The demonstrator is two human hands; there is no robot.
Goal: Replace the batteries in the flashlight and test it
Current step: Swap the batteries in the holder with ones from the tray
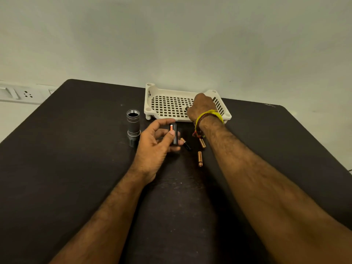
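Note:
The flashlight body stands upright on the dark table, its open end up, left of my hands. My left hand grips a black battery holder with one copper-and-black battery seated in it. My right hand reaches into the white perforated tray; its fingers are hidden behind the back of the hand, next to a small dark thing in the tray. Three loose batteries lie on the table: one beside the holder, one under my right wrist, one nearer me.
The dark table ends at the wall just behind the tray. A wall socket panel sits at the far left. Yellow and red threads circle my right wrist.

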